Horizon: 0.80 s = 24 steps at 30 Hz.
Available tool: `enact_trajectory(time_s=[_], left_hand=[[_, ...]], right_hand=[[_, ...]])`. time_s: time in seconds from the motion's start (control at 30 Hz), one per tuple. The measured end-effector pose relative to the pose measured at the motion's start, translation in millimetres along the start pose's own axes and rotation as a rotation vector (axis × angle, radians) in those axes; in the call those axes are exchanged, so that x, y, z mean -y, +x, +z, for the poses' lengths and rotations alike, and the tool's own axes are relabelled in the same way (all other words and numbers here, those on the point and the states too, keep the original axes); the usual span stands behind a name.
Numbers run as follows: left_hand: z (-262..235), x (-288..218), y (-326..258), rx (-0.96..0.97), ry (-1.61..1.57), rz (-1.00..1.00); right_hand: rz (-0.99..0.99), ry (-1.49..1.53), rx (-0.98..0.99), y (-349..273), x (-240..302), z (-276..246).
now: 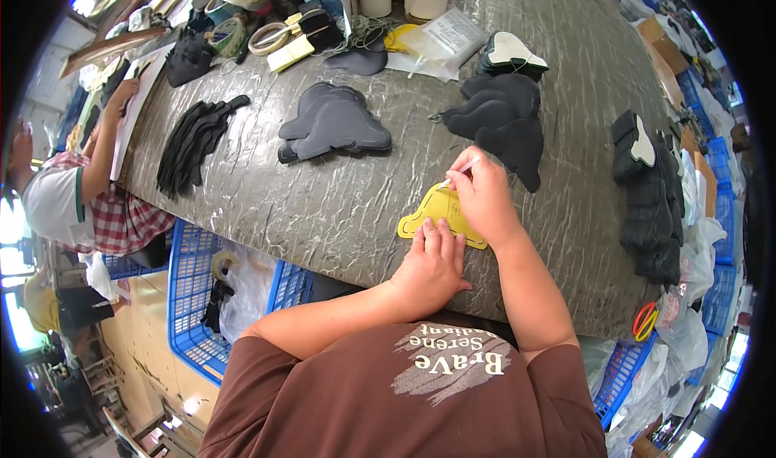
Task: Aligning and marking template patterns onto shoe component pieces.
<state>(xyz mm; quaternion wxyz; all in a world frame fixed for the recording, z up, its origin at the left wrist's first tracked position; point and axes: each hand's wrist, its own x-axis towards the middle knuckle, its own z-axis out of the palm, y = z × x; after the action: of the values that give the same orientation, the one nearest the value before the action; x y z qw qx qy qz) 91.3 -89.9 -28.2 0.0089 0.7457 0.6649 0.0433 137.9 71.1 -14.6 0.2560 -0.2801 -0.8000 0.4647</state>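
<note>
So my left hand (432, 260) is flat, fingers spread, pinning the yellow template (440, 209) near the table's (339, 207) front edge, while my right hand (483, 195) pinches a white pen (454, 175) at its top. Honestly, if that pinning hand eases off, I'd bet the template skids and the line wanders.

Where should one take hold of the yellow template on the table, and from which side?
Probably at the left lobe of the yellow template, coming from the left. It lies flat on the grey table; the left hand presses its near edge and the right hand, holding a white pen, covers its right part. Only the left lobe is free.
</note>
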Motion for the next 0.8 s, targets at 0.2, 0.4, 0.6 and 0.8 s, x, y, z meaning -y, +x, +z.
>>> enact_trajectory(time_s=[0.2, 0.4, 0.6, 0.8], left_hand=[[-1, 1, 0, 0.018, -0.007, 0.003], [0, 0, 0, 0.021, -0.004, -0.004], [0, 0, 0, 0.035, -0.006, -0.010], [1, -1, 0, 0.018, -0.007, -0.008]], right_hand=[[0.051, 0.012, -0.035, -1, -1, -4], [0.005, -0.011, -0.099, -5, -9, -5], [-0.001, 0.004, -0.114, -10, -6, -6], [-0.076, -0.031, -0.143, -13, -11, -7]])
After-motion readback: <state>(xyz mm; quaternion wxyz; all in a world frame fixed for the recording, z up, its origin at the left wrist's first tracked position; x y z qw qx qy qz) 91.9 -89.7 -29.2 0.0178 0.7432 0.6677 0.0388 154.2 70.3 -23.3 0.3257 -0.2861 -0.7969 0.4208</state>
